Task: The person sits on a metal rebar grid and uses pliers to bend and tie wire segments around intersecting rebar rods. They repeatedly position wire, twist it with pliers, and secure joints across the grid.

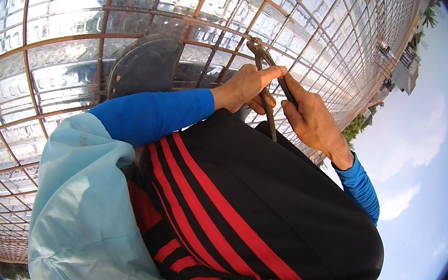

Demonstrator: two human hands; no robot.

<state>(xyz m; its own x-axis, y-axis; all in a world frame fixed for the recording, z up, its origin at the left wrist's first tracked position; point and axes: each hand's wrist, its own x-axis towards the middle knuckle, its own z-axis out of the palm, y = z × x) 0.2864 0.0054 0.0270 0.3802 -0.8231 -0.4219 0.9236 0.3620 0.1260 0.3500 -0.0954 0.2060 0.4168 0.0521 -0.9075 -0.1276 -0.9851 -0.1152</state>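
Note:
A pair of long-handled pincers [262,58], rusty and dark, is held in both my hands with its jaws at a crossing of the steel reinforcing mesh [188,18]. My left hand [237,87] is closed about one handle, its thumb reaching across to the other handle. Fingers of my right hand [316,121] are closed on that other, darker handle. Whether the jaws grip a tie wire is too small to make out. Blue sleeves cover both my forearms.
Corrugated shiny metal decking [59,26] lies beneath the mesh. A dark boot [144,66] rests by the bars, left of the pincers. My bent leg in black trousers with red stripes [275,200] fills the lower middle. Trees and buildings [407,72] stand far off at right.

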